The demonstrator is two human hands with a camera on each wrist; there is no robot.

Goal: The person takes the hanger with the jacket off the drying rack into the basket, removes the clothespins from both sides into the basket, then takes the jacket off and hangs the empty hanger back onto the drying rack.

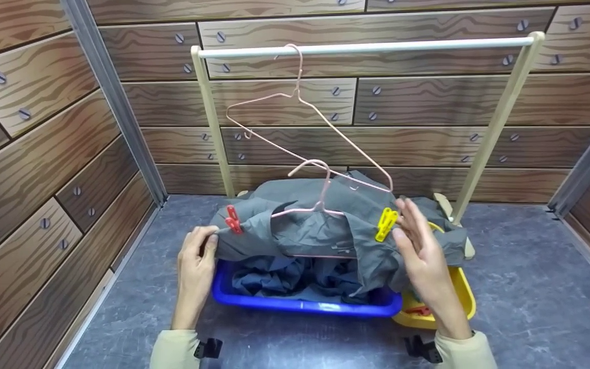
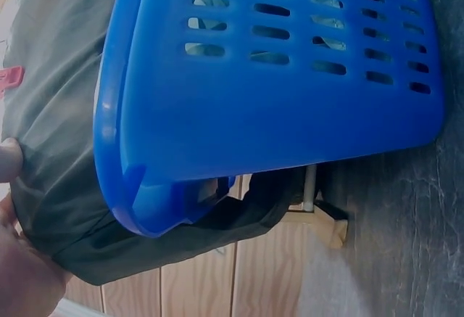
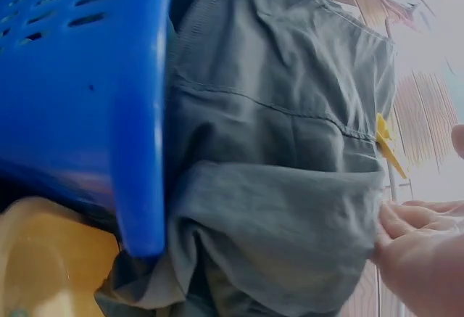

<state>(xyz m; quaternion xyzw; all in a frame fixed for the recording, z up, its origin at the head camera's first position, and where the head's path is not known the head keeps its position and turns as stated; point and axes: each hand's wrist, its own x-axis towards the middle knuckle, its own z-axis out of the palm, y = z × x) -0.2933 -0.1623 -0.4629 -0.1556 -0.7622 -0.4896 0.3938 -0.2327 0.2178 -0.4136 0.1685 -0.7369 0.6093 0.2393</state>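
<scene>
A grey shirt hangs on a pink hanger, spread over a blue basket. My left hand pinches the shirt's left edge between thumb and fingers, just beside a red clothespin. At the other shoulder a yellow clothespin is clipped on the fabric. Close to that pin is my right hand, its fingers extended and thumb apart; in the right wrist view its fingertips meet the cloth's edge.
A second pink hanger hangs bare from the white rail of a rack behind the shirt. Dark blue clothes lie in the blue basket. To its right stands a yellow basket with a red clothespin inside.
</scene>
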